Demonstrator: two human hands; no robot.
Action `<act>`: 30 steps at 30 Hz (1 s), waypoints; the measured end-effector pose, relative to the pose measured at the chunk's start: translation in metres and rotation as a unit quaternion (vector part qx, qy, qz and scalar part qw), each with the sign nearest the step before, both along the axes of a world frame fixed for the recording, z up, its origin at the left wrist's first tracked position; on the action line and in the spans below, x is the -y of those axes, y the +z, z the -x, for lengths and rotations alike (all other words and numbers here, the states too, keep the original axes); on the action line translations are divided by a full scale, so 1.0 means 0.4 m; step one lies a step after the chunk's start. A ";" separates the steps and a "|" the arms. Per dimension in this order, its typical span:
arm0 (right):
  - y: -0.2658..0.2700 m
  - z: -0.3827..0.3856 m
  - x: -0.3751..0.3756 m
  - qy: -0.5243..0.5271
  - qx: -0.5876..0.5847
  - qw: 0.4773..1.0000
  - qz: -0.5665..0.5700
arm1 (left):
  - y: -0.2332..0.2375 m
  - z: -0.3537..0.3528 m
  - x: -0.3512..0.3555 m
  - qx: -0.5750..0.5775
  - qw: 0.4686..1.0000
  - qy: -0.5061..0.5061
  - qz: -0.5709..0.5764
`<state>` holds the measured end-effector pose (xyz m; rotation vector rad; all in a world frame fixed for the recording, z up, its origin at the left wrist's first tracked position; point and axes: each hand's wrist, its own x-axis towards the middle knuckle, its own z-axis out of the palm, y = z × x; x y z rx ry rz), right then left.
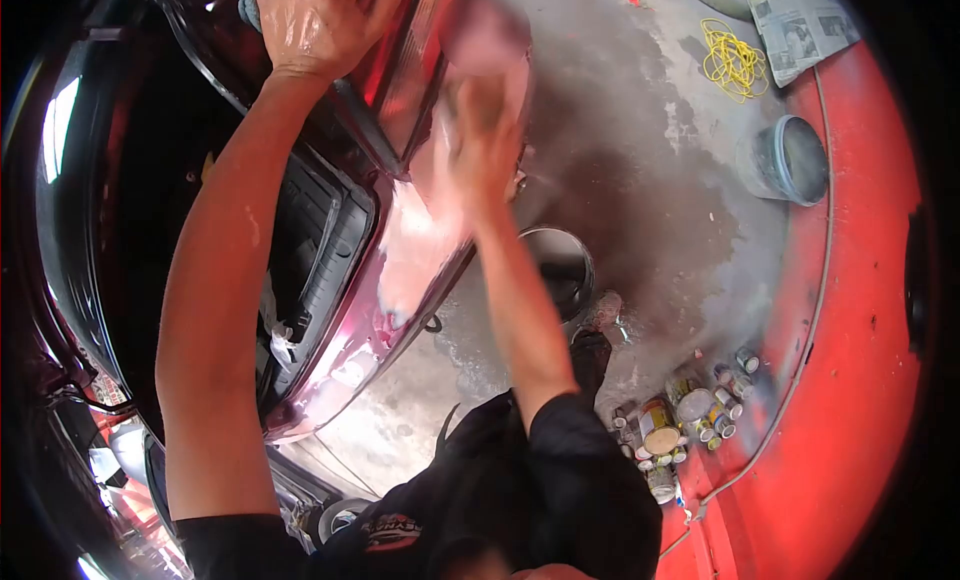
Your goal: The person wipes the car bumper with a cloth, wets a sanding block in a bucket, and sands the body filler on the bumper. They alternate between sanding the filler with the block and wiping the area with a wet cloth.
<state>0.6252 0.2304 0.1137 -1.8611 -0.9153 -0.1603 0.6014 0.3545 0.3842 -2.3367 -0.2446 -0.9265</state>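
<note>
My left hand [325, 25], wet and shiny, is at the top edge beside the red tail light [415, 50] of a dark maroon car. Its fingers are curled and partly cut off, and a bit of a blue-grey thing [249, 8], too little to name, shows at its side. On the car's rear corner panel [405, 250], where a pale pinkish patch covers the maroon paint, lies my right hand [485, 145]. Motion smears its fingers, so I cannot make out whether it holds anything. The open trunk with its black trim [325, 240] is below my left forearm.
A dark bucket [560, 270] stands on the wet concrete floor near my foot. Several paint cans [660, 430] cluster at lower right by a red curved panel [860, 280]. Farther up are a grey bucket [800, 160], yellow cord [735, 60] and newspaper [800, 25].
</note>
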 end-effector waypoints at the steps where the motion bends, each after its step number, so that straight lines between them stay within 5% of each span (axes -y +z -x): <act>1: -0.030 0.087 0.055 0.002 0.004 1.000 -0.009 | 0.009 -0.002 0.010 -0.002 1.000 0.001 0.009; 5: -0.054 0.023 0.055 0.035 0.015 0.999 0.022 | 0.007 -0.003 0.018 -0.019 1.000 0.011 0.019; 9: -0.023 -0.267 -0.121 0.034 -0.172 0.984 0.030 | -0.016 -0.001 -0.010 -0.006 1.000 -0.013 0.007; 12: -0.030 -0.205 -0.068 0.019 -0.098 0.995 0.002 | -0.021 0.022 -0.039 -0.051 0.997 0.049 0.023; 17: -0.142 0.178 0.225 0.057 -0.070 0.995 -0.031 | -0.026 0.021 -0.052 -0.056 0.997 0.062 -0.004; 21: -0.118 -0.039 0.084 0.052 -0.049 0.997 -0.022 | -0.024 0.034 -0.079 -0.079 0.994 0.067 -0.021; 24: -0.046 -0.230 -0.045 0.042 -0.172 0.984 0.010 | -0.032 0.044 -0.107 -0.079 0.995 0.054 -0.012; 27: -0.061 -0.139 0.026 0.023 -0.114 0.993 0.024 | -0.033 0.042 -0.103 -0.084 0.994 0.069 -0.025; 30: -0.176 0.163 0.226 0.032 -0.059 0.997 -0.046 | -0.029 0.040 -0.095 -0.092 0.992 0.081 -0.028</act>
